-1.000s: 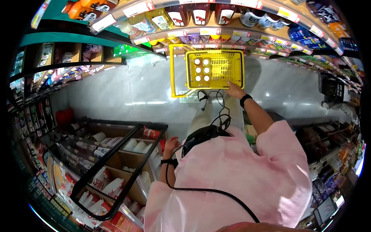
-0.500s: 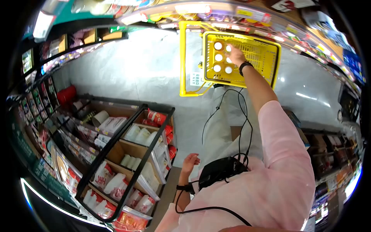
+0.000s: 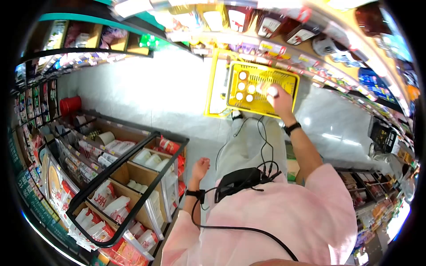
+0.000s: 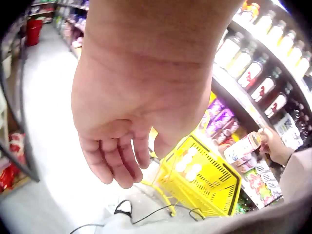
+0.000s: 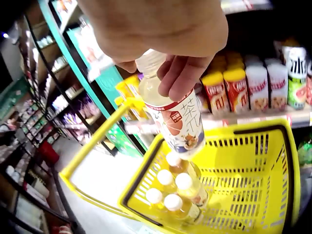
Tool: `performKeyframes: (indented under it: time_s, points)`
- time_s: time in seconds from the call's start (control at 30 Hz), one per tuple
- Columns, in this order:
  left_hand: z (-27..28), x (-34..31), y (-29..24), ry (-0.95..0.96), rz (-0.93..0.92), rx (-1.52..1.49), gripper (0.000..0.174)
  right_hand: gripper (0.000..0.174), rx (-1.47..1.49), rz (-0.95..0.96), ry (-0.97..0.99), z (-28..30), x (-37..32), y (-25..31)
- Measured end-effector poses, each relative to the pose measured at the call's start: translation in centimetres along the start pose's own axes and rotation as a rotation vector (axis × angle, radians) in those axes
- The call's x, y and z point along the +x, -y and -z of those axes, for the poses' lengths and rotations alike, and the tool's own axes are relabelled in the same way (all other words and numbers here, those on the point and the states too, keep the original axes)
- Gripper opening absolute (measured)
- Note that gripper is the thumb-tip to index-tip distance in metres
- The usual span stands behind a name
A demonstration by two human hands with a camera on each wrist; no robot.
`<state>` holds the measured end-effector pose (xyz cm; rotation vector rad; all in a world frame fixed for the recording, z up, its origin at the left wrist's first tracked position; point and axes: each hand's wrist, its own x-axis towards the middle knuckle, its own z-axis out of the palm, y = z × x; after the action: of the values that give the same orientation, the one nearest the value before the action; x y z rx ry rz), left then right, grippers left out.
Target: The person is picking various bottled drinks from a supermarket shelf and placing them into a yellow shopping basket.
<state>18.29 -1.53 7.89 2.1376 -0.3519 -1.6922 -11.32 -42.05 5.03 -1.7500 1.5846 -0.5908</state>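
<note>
My right hand grips a drink bottle by its neck, above the yellow shopping basket. The held bottle has a white label with a red band and large Chinese characters, and it tilts slightly in the right wrist view. Inside the basket, at the handle side, several white-capped bottles stand close together under it. My left hand hangs beside my body with loosely curled fingers and nothing in them.
Shelves of bottles and canisters line the far side, close behind the basket. The basket's long yellow handle reaches out left. At lower left stands a black-framed bin rack with packets. Cables hang before my legs.
My right hand was at the basket's near rim, then reached among the bottles. Now it has lifted one bottle up and to the right. My left hand still hangs loose.
</note>
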Motion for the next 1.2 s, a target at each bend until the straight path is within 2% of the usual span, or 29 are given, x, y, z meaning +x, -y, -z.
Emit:
performKeyframes:
  time_s: [0.03,0.07,0.13,0.2,0.27,0.33,0.4,0.47,0.53,0.6,0.63,0.7,0.77,0.8,0.87,0.93,0.97,1.0,1.07,1.1,1.13,1.17,1.2]
  points:
    - [0.7,1.0,-1.8,-0.033,-0.1,0.121,0.027,0.037,0.007,0.06,-0.058,2.1,-1.2,1.9]
    - [1.3,2.6,-3.6,-0.032,-0.148,0.12,0.027,0.037,0.043,0.042,-0.082,4.1,-2.3,4.1]
    - [2.6,5.6,-7.6,0.112,-0.253,0.049,0.028,0.035,0.119,0.017,0.007,10.2,-4.1,10.4]
    - [3.3,5.5,-15.5,0.39,-0.271,-0.039,0.033,0.035,0.097,0.073,0.014,15.5,-5.0,15.9]
    - [1.9,2.6,-24.6,0.466,-0.335,0.172,0.047,0.035,0.085,0.097,0.022,19.6,-7.1,20.5]
    - [-0.5,-3.1,-32.7,0.643,-0.497,0.307,0.065,0.037,0.127,0.189,0.037,22.8,-7.2,24.7]
    - [-3.4,-9.4,-38.2,0.83,-0.769,0.192,0.079,0.036,0.15,0.226,-0.011,25.7,-8.1,28.9]
    - [-7.0,-13.7,-41.3,1.104,-0.856,-0.05,0.083,0.029,0.242,0.222,-0.024,28.6,-9.0,32.8]
    - [-9.3,-16.1,-43.0,1.086,-0.985,-0.028,0.084,0.022,0.173,0.567,-0.163,29.9,-7.6,33.4]
    - [-10.3,-17.1,-43.4,1.024,-0.957,-0.118,0.075,0.021,0.5,0.427,-0.047,31.4,-6.9,34.6]
    - [-10.4,-17.6,-43.6,1.05,-0.939,-0.168,0.07,0.021,0.465,0.481,-0.095,31.9,-6.1,34.5]
    - [-10.2,-18.4,-43.5,1.08,-0.929,-0.213,0.065,0.023,0.597,0.418,-0.056,32.8,-6.5,35.4]
    - [-9.6,-18.2,-43.2,1.168,-0.8,-0.317,0.061,0.024,0.628,0.405,-0.054,33.3,-7.5,36.1]
    - [-9.4,-18.0,-43.2,1.165,-0.81,-0.316,0.061,0.027,0.684,0.368,-0.042,33.2,-7.6,35.5]
    - [-9.2,-17.7,-42.9,1.326,-0.644,-0.485,0.072,0.032,0.746,0.335,-0.025,31.8,-7.8,34.6]
    - [-8.7,-18.5,-43.0,1.252,-0.647,-0.527,0.073,0.038,0.81,0.439,-0.112,29.8,-8.3,33.8]
    - [-8.5,-18.3,-43.3,1.317,-0.626,-0.579,0.074,0.043,0.779,0.406,-0.111,29.3,-8.8,33.7]
    - [-8.3,-18.1,-43.4,1.382,-0.601,-0.631,0.075,0.05,0.927,0.39,0.019,28.9,-9.4,33.5]
    - [-8.1,-18.0,-44.0,1.414,-0.645,-0.601,0.076,0.051,0.988,0.432,0.14,28.1,-10.7,33.7]
    - [-7.9,-18.8,-44.1,1.389,-0.651,-0.585,0.071,0.056,1.017,0.463,0.188,27.8,-10.9,33.8]
    - [-7.8,-19.3,-44.3,1.368,-0.661,-0.567,0.067,0.061,1.081,0.41,0.157,27.8,-11.6,34.5]
    - [-7.8,-19.0,-44.3,1.282,-0.677,-0.511,0.066,0.06,1.063,0.393,0.128,27.7,-11.9,34.6]
    - [-8.1,-20.0,-44.2,1.101,-0.686,-0.491,0.066,0.059,1.047,0.374,0.099,27.5,-12.0,34.4]
